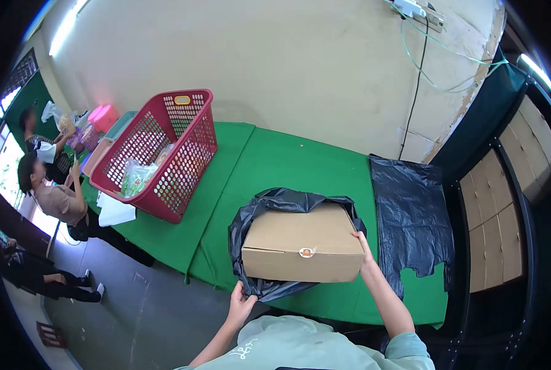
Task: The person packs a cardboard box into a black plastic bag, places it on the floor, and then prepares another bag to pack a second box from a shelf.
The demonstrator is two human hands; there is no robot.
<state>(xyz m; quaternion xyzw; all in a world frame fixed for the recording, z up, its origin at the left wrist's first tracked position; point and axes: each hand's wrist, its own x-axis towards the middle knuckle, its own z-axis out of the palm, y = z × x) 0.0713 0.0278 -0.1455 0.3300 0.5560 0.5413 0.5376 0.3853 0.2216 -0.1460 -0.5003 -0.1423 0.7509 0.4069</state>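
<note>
A brown cardboard box point(300, 231) with a small round sticker on its front edge sits partly inside a black plastic bag point(241, 237). The bag bunches around the back and left sides of the box. Down at the near left corner, my left hand point(243, 302) pinches the bag's edge. My right hand point(365, 250) grips the box at its right side, thumb near the top edge and the fingers partly hidden. Flat on the green tablecloth to the right lies a second black plastic bag point(411, 213).
A red plastic basket point(177, 166) holding plastic-wrapped packets stands on the green-covered table point(232, 154) at left. Stacked cardboard boxes point(488, 216) fill a dark rack on the right. Several people stand beyond the table at left. A cable point(418, 80) hangs down the wall.
</note>
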